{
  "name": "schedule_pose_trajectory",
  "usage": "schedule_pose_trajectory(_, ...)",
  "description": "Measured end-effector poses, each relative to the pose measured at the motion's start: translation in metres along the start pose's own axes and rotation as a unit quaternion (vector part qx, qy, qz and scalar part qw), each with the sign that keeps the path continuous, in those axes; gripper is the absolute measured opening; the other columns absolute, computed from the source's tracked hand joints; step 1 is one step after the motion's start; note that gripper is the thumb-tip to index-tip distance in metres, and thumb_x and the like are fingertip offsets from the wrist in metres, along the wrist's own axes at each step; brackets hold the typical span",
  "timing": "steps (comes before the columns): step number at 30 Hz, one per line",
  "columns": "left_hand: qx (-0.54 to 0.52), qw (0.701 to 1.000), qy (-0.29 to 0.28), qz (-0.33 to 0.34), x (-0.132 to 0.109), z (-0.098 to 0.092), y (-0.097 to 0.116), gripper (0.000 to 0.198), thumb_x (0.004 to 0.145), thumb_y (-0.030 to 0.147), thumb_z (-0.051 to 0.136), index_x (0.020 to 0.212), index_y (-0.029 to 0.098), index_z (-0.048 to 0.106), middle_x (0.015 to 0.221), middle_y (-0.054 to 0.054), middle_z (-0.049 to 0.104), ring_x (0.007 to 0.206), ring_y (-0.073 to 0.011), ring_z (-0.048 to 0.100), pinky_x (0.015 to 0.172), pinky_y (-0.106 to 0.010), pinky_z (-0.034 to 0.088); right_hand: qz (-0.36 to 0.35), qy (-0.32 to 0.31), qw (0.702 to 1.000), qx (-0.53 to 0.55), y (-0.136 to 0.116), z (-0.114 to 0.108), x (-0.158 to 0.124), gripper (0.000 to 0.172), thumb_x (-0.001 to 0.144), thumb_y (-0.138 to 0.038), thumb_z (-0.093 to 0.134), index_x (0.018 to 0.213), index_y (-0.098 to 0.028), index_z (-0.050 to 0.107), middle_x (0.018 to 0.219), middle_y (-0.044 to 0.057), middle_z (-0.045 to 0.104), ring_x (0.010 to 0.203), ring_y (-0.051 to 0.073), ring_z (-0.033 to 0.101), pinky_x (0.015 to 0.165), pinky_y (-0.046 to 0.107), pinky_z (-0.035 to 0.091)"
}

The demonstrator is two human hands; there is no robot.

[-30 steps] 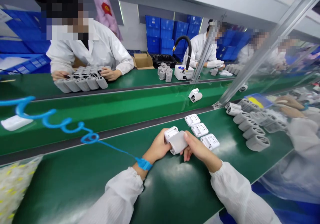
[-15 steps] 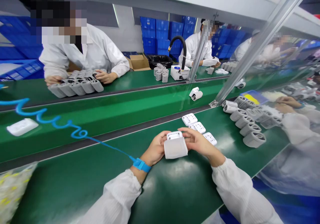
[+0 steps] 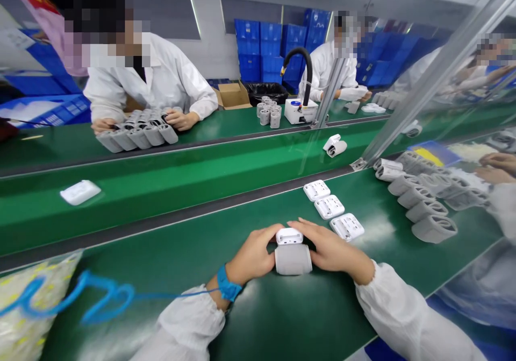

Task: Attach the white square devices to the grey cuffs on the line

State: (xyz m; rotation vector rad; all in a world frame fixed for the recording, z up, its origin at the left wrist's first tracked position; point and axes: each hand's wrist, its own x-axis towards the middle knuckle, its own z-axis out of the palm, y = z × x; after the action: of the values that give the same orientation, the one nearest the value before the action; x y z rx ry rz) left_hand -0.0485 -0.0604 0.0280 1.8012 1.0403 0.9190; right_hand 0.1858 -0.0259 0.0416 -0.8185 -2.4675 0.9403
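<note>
Grey and soft-looking, the grey sleeve (image 3: 293, 259) wrapped the body of a small white plastic unit (image 3: 288, 236), and only the unit's white end stood clear above the sleeve's upper edge. Any detail on that end was too small to read. The pair sat low at bottom centre of the frame, over the green bench top (image 3: 306, 318). Both hands were half open and cupped, holding the unit between them: the left hand (image 3: 255, 255) lay against its left side and the right hand (image 3: 334, 250) against its right, with the fingers of each reaching forward beside the white end. A blue wrist strap (image 3: 228, 284) circled the left wrist. Just up and to the right, three white plastic cases (image 3: 329, 207) lay in a diagonal row, and a line of empty grey sleeves (image 3: 433, 228) ran further right.

Half a second earlier, the sleeve had faced the camera as a broad pale panel, and the right fingers had curled over the top. Now it lay lower and narrower, with those fingers stretched flatter. The blue coiled cord (image 3: 121, 288) had dropped from the middle belt to the lower left, across a clear plastic bag (image 3: 52, 285).
</note>
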Motion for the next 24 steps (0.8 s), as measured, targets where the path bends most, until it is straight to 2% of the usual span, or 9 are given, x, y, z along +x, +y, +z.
schedule_pose_trajectory(4,0.056,0.998,-0.007,0.040,-0.003,-0.002,-0.002,0.036,0.078,0.006,0.055,0.107,0.024,0.065,0.096,-0.004,0.071,0.082,-0.0198,0.063,0.072,-0.027,0.043,-0.050,-0.003,0.998,-0.037,0.006,0.006,-0.005,0.075,0.088,-0.011,0.049,0.156,-0.026,0.023,0.147,0.012,0.050,0.127,0.029,0.056,0.103,0.046,0.050)
schedule_pose_trajectory(8,0.067,0.997,0.003,0.047,-0.002,0.000,-0.008,0.035,0.077,0.009,0.057,0.108,0.024,0.063,0.091,-0.004,0.070,0.078,-0.0205,0.062,0.069,-0.028,0.041,-0.072,0.030,0.996,-0.041,0.016,0.017,-0.007,0.081,0.083,-0.011,0.052,0.157,-0.022,0.020,0.142,0.017,0.053,0.122,0.032,0.059,0.098,0.048,0.052)
schedule_pose_trajectory(14,0.077,0.995,0.047,0.043,-0.002,0.007,-0.009,0.026,0.077,0.011,0.059,0.100,0.023,0.062,0.078,-0.002,0.065,0.067,-0.0172,0.057,0.061,-0.027,0.036,-0.074,0.089,0.992,-0.047,0.021,0.030,-0.004,0.076,0.084,-0.015,0.053,0.154,-0.024,0.025,0.135,0.016,0.057,0.115,0.032,0.062,0.094,0.045,0.054)
schedule_pose_trajectory(19,0.110,0.991,0.047,0.052,0.000,0.007,-0.010,0.023,0.076,0.014,0.059,0.098,0.022,0.059,0.074,-0.001,0.062,0.063,-0.0163,0.054,0.059,-0.026,0.035,-0.060,0.093,0.993,-0.044,0.021,0.030,-0.003,0.074,0.081,-0.017,0.056,0.151,-0.024,0.031,0.133,0.014,0.060,0.114,0.032,0.063,0.095,0.046,0.054)
schedule_pose_trajectory(24,0.082,0.994,0.057,0.046,0.003,0.005,-0.011,0.025,0.075,0.015,0.061,0.098,0.023,0.061,0.075,0.000,0.062,0.064,-0.0162,0.054,0.061,-0.025,0.036,-0.042,0.097,0.994,-0.033,0.023,0.030,-0.001,0.072,0.082,-0.020,0.057,0.150,-0.023,0.034,0.133,0.014,0.060,0.120,0.034,0.060,0.099,0.048,0.051)
